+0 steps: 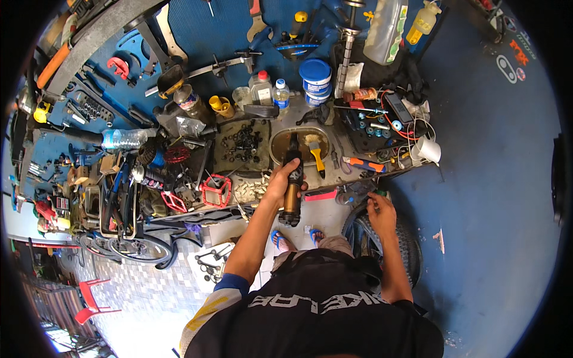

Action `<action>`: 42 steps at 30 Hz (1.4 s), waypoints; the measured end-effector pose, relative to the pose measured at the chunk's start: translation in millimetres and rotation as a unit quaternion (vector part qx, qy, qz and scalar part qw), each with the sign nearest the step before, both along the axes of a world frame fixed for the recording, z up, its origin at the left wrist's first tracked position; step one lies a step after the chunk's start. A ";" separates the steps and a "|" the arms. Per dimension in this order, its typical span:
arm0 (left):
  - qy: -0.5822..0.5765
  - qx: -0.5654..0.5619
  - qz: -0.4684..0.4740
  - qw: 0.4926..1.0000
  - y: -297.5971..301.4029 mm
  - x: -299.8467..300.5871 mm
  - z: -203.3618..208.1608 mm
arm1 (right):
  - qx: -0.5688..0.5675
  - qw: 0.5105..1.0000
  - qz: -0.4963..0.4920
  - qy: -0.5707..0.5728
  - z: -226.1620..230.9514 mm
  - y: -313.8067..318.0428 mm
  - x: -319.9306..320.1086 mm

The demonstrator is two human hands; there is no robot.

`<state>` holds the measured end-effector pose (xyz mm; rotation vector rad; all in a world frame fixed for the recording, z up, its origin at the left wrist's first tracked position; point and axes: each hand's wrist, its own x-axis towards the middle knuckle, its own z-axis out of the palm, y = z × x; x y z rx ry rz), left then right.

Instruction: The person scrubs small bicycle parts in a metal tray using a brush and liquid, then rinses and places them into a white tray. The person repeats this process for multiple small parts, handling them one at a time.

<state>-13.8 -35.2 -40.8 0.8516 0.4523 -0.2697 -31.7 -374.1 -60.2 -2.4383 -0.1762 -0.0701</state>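
Observation:
My left hand (279, 181) is closed round a bicycle rear shock (292, 201), black at the top with a bronze-gold body below. It is held over the bench's front edge, its upper end reaching over a round basin (274, 138) of brownish liquid. A brush (317, 157) with a yellow handle and pale bristles leans in that basin, just right of the shock. My right hand (382, 213) is off to the right, below the bench edge and above a bicycle tyre (410, 252). Its fingers are bent around something small and dark green that I cannot make out.
Left of the basin, a tray (225, 162) holds small dark parts. Red pedals (216, 191) lie near the bench edge. An orange utility knife (364, 164) and a white cup (425, 150) sit to the right. Blue tubs (315, 73) and bottles stand behind. Tools hang on the blue wall.

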 end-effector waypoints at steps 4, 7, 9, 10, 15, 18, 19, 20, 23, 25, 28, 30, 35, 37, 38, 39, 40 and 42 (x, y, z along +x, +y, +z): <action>-0.114 0.178 0.077 0.974 -25.5 -8.9 35.8 | 0.067 0.996 0.059 0.014 -13.5 -1.6 12.3; 0.074 -0.017 0.068 0.995 -18.4 -6.3 -2.0 | 0.074 0.983 0.167 0.031 -2.4 16.7 22.8; 0.043 -0.023 0.109 0.993 -38.3 -30.0 0.4 | 0.077 0.968 0.239 0.010 -24.9 17.4 29.5; 0.008 0.029 0.131 0.991 -45.7 -48.1 4.7 | 0.108 0.954 0.275 0.047 -24.7 28.7 24.5; -0.014 0.073 0.274 0.959 -65.8 -158.3 8.9 | 0.102 0.821 0.518 0.219 -82.5 98.4 -5.0; 0.029 0.090 0.397 0.913 -74.9 -237.0 -3.4 | 0.086 0.760 0.593 0.250 -131.9 157.7 -25.2; 0.041 0.087 0.440 0.893 -77.3 -260.5 -13.5 | 0.066 0.756 0.609 0.231 -156.0 179.0 -28.8; 0.024 0.076 0.492 0.867 -81.6 -279.7 -14.5 | 0.047 0.751 0.624 0.212 -182.6 201.6 -32.7; 0.002 -0.018 0.627 0.779 -102.6 -343.1 -15.6 | -0.003 0.756 0.596 0.272 -241.5 267.6 -54.8; -0.044 -0.008 0.673 0.738 -109.9 -369.9 -12.4 | 0.039 0.804 0.517 0.291 -271.5 306.7 -59.0; -0.075 -0.001 0.745 0.662 -134.0 -419.3 -13.6 | 0.215 0.814 0.415 0.345 -254.6 344.4 -88.8; -0.087 -0.009 0.758 0.647 -135.7 -441.1 -3.2 | 0.219 0.873 0.361 0.245 -257.9 367.5 -82.4; -0.017 0.013 0.802 0.597 -151.3 -516.0 -15.8 | 0.196 0.902 0.264 0.278 -220.7 382.2 -111.7; 0.054 0.040 0.816 0.575 -148.6 -540.8 -21.1 | 0.349 0.835 0.253 0.341 -199.4 389.0 -124.6; 0.054 0.060 0.809 0.583 -139.1 -549.8 -16.8 | 0.431 0.779 0.265 0.371 -196.6 396.4 -108.1; 0.067 0.064 0.811 0.578 -138.5 -568.2 -23.1 | 0.466 0.762 0.260 0.368 -180.5 395.5 -124.3; 0.068 0.065 0.805 0.586 -130.6 -584.9 -32.8 | 0.491 0.758 0.257 0.344 -174.4 395.0 -113.8; 0.056 0.024 0.805 0.591 -119.5 -621.0 -44.6 | 0.501 0.767 0.253 0.309 -151.0 391.2 -120.6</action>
